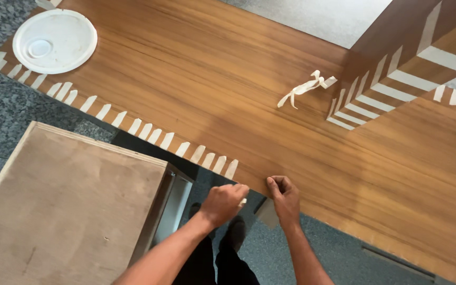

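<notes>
Tape strip (243,201) sits at the panel's near edge, about 6 o'clock from me. My left hand (222,203) pinches it, while my right hand (285,198) presses fingers together on the wooden panel (212,79) edge, probably steadying it. More tape pieces (149,132) line the edge toward 10 o'clock. Plywood box (69,200) crowds my left; white lid (55,40) and tape wad (304,88) lie well clear.
</notes>
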